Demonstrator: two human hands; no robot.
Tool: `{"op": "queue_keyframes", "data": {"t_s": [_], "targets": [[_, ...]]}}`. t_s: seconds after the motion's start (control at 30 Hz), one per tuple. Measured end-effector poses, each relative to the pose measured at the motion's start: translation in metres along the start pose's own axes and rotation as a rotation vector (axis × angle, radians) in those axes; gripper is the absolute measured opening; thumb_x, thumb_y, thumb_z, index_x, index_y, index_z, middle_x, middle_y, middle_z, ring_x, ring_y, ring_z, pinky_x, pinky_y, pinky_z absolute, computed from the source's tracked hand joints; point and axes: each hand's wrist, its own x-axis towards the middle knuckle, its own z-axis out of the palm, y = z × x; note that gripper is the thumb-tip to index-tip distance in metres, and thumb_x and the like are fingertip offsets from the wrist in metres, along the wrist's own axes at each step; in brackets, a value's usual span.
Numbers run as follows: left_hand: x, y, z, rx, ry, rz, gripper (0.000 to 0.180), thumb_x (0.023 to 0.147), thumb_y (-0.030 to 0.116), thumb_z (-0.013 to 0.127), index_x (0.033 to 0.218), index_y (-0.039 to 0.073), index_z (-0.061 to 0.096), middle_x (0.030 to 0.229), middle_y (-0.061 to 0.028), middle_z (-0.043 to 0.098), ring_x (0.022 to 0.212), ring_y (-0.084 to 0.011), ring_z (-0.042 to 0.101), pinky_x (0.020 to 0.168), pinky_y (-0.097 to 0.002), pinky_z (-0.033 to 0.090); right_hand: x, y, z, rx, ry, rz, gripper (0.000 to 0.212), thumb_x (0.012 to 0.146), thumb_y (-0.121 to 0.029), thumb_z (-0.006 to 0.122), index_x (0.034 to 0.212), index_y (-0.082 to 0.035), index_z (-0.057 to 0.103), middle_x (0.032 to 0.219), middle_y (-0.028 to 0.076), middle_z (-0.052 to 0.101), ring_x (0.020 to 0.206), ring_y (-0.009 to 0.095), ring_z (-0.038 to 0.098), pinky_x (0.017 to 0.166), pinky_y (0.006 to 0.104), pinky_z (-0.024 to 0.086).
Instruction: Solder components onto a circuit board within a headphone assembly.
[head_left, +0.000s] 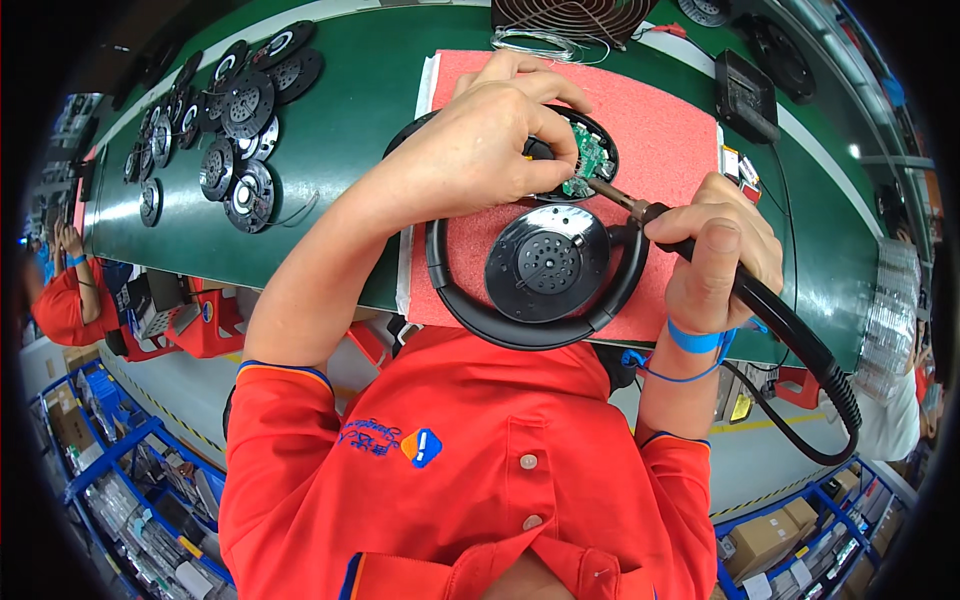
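A black over-ear headphone [520, 332] lies on a pink foam mat [665, 130], its headband curving toward me. One open ear cup holds a green circuit board [594, 155]. My left hand [515, 125] reaches over that cup with thumb and index finger pinched at the board; what they hold is hidden. My right hand [722, 250] grips a soldering iron [795, 325], its tip touching or very close to the board's lower edge. Inside the headband's curve sits a round black speaker plate [548, 263] with small holes in its middle.
Several round speaker plates [247, 105] lie on the green bench [340, 150] to the left. A fan grille [570, 15] and coiled wire [545, 45] are at the back. At right stands a black tray [746, 97]. A blue wrist strap [698, 338] with cord circles my right wrist.
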Motion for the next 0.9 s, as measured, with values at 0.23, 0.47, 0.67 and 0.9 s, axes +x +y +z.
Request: {"op": "queue_keyframes", "data": {"t_s": [0.23, 0.47, 0.67, 0.9], "targets": [[0.0013, 0.0037, -0.0005, 0.049, 0.005, 0.028, 0.004, 0.066, 0.008, 0.065, 0.067, 0.005, 0.062, 0.111, -0.0061, 0.060, 0.111, -0.0285, 0.045, 0.095, -0.0372, 0.037, -0.0011, 0.0001, -0.0009, 0.009, 0.001, 0.016, 0.032, 0.087, -0.018, 0.055, 0.061, -0.001, 0.061, 0.054, 0.005, 0.059, 0.045, 0.016, 0.047, 0.043, 0.0266, 0.035], [-0.0001, 0.0017, 0.0025, 0.058, 0.034, 0.053, 0.005, 0.065, 0.007, 0.065, 0.065, 0.004, 0.061, 0.110, -0.0065, 0.060, 0.110, -0.0291, 0.047, 0.094, -0.0378, 0.038, -0.0008, -0.0009, 0.0023, -0.003, -0.017, 0.033, 0.031, 0.086, -0.018, 0.055, 0.060, -0.001, 0.062, 0.053, 0.005, 0.057, 0.045, 0.016, 0.047, 0.043, 0.0269, 0.035], [-0.0002, 0.0026, 0.0037, 0.063, 0.047, 0.055, 0.005, 0.064, 0.006, 0.064, 0.064, 0.004, 0.060, 0.109, -0.0068, 0.060, 0.111, -0.0294, 0.047, 0.095, -0.0384, 0.037, -0.0001, -0.0001, 0.0033, -0.009, -0.029, 0.033, 0.031, 0.086, -0.018, 0.056, 0.061, -0.002, 0.062, 0.052, 0.005, 0.057, 0.044, 0.016, 0.048, 0.043, 0.0269, 0.036], [0.0002, 0.0037, 0.0033, 0.064, 0.047, 0.031, 0.005, 0.065, 0.006, 0.064, 0.064, 0.003, 0.060, 0.109, -0.0066, 0.060, 0.112, -0.0297, 0.046, 0.096, -0.0386, 0.037, 0.0004, 0.0014, 0.0045, -0.004, -0.017, 0.028, 0.031, 0.086, -0.018, 0.056, 0.060, -0.002, 0.062, 0.051, 0.005, 0.056, 0.043, 0.016, 0.047, 0.042, 0.0270, 0.036]]}}
